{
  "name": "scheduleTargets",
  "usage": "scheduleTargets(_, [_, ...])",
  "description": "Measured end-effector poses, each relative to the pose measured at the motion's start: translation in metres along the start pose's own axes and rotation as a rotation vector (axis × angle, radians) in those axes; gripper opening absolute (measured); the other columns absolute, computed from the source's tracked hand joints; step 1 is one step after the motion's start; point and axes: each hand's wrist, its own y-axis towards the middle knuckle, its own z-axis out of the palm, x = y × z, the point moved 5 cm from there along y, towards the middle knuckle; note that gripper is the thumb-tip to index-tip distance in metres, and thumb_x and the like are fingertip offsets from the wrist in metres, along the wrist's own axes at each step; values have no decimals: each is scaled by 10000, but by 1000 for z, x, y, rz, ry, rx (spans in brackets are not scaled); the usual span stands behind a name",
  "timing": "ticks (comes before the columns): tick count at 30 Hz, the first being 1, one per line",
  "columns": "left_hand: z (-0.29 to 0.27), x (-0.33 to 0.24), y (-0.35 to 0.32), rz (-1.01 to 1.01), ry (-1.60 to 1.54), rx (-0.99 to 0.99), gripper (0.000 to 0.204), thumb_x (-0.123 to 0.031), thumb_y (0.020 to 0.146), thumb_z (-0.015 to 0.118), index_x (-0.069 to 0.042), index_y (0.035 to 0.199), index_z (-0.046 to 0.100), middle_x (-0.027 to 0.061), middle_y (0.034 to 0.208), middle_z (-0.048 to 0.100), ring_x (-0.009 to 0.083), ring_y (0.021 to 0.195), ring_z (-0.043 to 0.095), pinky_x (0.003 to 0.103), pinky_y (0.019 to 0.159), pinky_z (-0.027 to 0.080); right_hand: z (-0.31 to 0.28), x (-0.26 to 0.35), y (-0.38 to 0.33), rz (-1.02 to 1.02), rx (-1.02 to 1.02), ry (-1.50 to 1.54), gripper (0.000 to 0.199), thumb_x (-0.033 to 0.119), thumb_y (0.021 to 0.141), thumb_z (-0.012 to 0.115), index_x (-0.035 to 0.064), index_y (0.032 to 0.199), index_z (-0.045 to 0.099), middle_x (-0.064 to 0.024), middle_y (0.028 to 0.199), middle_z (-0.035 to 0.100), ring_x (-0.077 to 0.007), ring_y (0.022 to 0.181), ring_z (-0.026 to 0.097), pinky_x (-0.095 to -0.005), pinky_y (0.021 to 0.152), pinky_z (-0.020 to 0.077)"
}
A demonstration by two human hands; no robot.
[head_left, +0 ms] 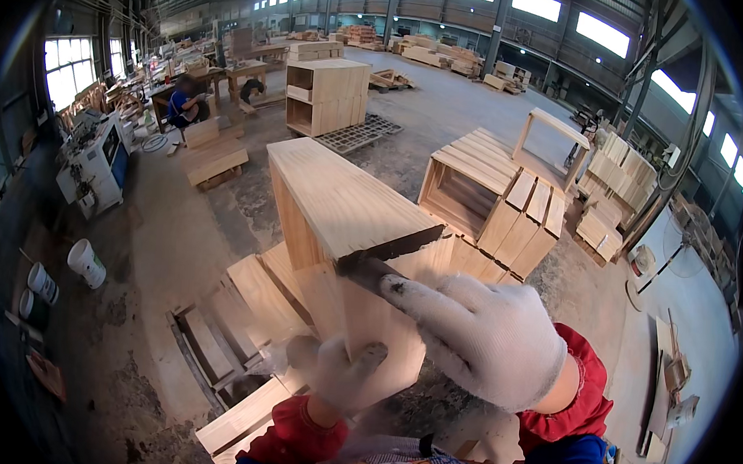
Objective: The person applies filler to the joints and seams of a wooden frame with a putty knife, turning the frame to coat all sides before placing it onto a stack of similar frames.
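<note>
A pale wooden box point(348, 193) stands in front of me, its top panel sloping away. A dark, ragged-looking band runs along the panel's near edge. My right hand point(492, 343), in a white knit glove with dark-smudged fingertips, pinches a small dark brown piece point(365, 271) against that edge; I cannot make out whether it is a pad or a block. Lower down, my left hand point(343, 375), gloved too and slightly blurred, rests against the box's near side with thumb and fingers apart.
Slatted wooden boxes point(467, 174) stand just beyond to the right. Boards and a wooden frame point(201, 349) lie at lower left. White buckets point(87, 263) stand on the floor at left. Farther off are a tall wooden cabinet point(341, 96) and a person in blue point(185, 106) crouching.
</note>
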Motion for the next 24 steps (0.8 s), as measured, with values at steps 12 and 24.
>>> scheduleTargets(12, [9,-19,1,143,-24,-38,189,-118,880,537,11,753,590,-12,608,533,60,521,444,227,476,326,-9,9,4,34,55,11,528,155,777,606,183,1295,510,-57,805,530,-229,616,615,-324,481,475])
scheduleTargets(24, [7,-14,2,150,2,-24,214,-164,904,546,3,778,590,-13,622,536,62,532,441,233,483,322,-14,9,8,-14,113,8,505,116,796,559,161,1295,496,-68,863,559,-246,633,623,-331,488,483])
